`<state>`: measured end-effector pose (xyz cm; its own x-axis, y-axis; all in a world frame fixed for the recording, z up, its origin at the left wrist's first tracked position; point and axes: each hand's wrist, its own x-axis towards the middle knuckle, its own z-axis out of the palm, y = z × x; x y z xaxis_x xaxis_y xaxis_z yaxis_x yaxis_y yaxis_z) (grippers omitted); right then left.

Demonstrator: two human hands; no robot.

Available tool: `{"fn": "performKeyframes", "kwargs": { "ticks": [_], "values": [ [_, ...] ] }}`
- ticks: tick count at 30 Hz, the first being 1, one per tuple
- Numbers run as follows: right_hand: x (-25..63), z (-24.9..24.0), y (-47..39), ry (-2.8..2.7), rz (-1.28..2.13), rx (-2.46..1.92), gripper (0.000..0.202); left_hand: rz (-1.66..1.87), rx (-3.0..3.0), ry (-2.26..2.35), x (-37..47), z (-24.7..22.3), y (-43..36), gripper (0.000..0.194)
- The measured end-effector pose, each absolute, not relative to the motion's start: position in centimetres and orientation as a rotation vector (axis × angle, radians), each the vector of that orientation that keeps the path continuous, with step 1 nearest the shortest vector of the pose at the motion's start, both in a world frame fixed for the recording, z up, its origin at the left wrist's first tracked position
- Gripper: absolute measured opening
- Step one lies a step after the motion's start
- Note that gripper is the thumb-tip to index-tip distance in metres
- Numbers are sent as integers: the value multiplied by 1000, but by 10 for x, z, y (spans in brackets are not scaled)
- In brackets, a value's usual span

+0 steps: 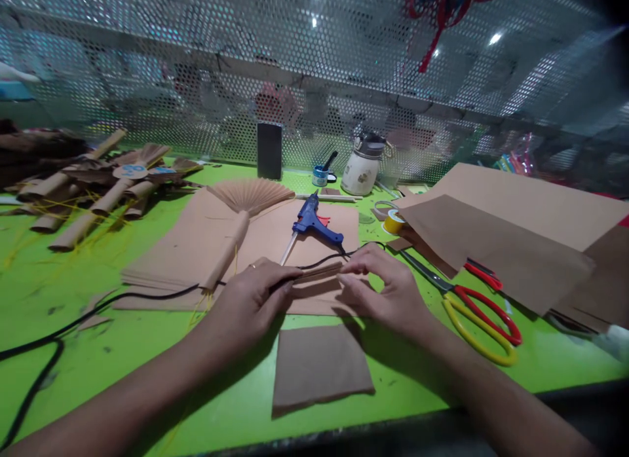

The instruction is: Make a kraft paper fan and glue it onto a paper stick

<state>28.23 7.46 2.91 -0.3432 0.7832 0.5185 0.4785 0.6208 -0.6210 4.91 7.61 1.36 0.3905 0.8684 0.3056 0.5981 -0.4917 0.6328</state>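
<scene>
A narrow folded strip of brown paper (pixel 319 272) is held level between my two hands, above the stacked brown sheets. My left hand (pixel 258 290) pinches its left end between thumb and fingers. At the other end, my right hand (pixel 381 283) has thumb and index finger closed on the strip's tip. Just beyond lies a blue glue gun (pixel 314 222) with a red trigger, resting on the sheets. A pleated paper fan (pixel 250 194) with a rolled paper handle (pixel 228 251) lies to the left. Nearer me is a square brown paper piece (pixel 320 368).
Scissors (pixel 459 296) with red and yellow handles, yellow tape (pixel 393 221) and large brown sheets (pixel 496 241) lie right. Finished fans (pixel 113 188) pile up left. A black cord (pixel 103 306) crosses the green table (pixel 221 404). A phone (pixel 269 151) and jug (pixel 362 167) stand behind.
</scene>
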Motion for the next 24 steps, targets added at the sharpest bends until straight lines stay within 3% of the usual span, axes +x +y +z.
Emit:
{"fn": "performKeyframes", "kwargs": {
  "ticks": [4,7,14,24],
  "values": [
    [282,34,63,-2469,504,-932,16,953,2440,1336,48,12,83,30],
    [280,35,53,-2753,356,-978,19,1040,2491,1335,48,13,79,28],
    [279,34,43,-2828,191,-1041,25,489,2654,1001,62,11,54,20],
    [280,38,45,-2861,343,-1113,23,283,2680,1126,65,6,48,15]
  ]
}}
